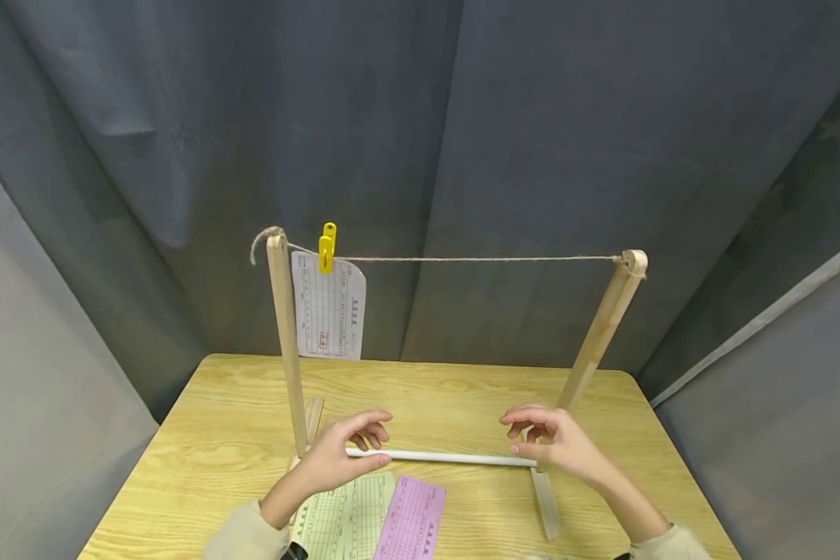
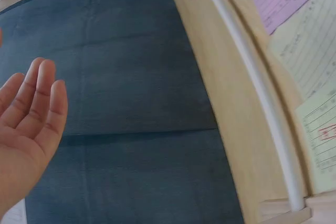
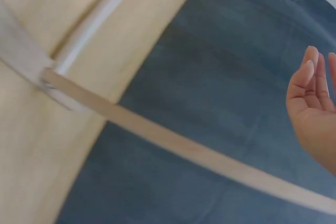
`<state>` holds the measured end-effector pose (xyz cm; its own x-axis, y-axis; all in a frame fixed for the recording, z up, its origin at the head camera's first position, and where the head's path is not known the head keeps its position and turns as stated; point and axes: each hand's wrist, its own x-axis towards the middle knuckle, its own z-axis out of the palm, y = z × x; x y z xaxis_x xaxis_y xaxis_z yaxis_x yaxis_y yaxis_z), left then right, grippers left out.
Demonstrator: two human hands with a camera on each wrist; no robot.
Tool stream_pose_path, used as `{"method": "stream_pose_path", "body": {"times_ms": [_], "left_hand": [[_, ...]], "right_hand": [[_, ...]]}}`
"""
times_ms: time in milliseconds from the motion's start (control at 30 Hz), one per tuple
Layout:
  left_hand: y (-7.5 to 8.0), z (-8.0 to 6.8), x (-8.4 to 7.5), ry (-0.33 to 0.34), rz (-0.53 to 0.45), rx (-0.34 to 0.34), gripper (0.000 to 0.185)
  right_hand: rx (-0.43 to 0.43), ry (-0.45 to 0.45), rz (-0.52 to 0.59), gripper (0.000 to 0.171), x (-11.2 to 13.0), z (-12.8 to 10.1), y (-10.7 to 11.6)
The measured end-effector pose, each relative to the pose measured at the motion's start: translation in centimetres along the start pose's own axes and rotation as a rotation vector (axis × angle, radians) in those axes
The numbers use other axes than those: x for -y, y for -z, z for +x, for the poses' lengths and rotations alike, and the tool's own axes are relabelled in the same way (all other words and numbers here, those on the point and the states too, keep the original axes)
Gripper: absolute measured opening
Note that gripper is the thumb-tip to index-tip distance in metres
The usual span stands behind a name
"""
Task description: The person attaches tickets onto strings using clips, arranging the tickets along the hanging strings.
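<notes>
My left hand (image 1: pixel 372 440) hovers over the left end of a white rod (image 1: pixel 448 457), fingers loosely curved and holding nothing. My right hand (image 1: pixel 519 435) hovers over the rod's right end, also holding nothing. The rod lies across the base of a wooden frame whose two posts (image 1: pixel 287 342) (image 1: pixel 602 327) carry a taut string (image 1: pixel 476 259). A yellow clip (image 1: pixel 327 247) pins a white slip (image 1: pixel 329 311) to the string near the left post. In the left wrist view the left hand (image 2: pixel 31 114) shows a flat palm away from the rod (image 2: pixel 252 77). The right hand (image 3: pixel 312 103) is likewise flat, apart from a post (image 3: pixel 184 148).
A pale green slip (image 1: pixel 346 517) and a purple slip (image 1: pixel 411 519) lie on the wooden table (image 1: pixel 203 435) at its near edge, in front of the rod. Grey curtains close in the back and both sides.
</notes>
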<state>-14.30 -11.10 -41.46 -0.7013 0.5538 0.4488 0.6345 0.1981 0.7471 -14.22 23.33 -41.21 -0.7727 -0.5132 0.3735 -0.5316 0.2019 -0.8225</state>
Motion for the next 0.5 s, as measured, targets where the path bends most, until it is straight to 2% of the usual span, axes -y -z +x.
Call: {"method": "stream_pose_path", "body": {"times_ms": [100, 267, 400, 500], "left_hand": [[-0.4, 0.0, -0.1, -0.004, -0.008, 0.006, 0.041], [-1.4, -0.2, 1.2, -0.013, -0.026, 0.024, 0.042], [-2.2, -0.6, 2.1, 0.046, -0.031, 0.053, 0.043], [-3.3, -1.1, 3.9, 0.101, -0.016, 0.073, 0.045]], "right_hand": [[-0.003, -0.039, 0.018, 0.03, -1.2, -1.2, -0.2], [0.01, -0.085, 0.096, 0.031, -3.2, -3.3, -0.7], [0.026, -0.131, 0.153, 0.031, -4.4, -4.6, -1.1], [0.027, -0.171, 0.186, 0.031, -5.1, -5.4, -1.3]]}}
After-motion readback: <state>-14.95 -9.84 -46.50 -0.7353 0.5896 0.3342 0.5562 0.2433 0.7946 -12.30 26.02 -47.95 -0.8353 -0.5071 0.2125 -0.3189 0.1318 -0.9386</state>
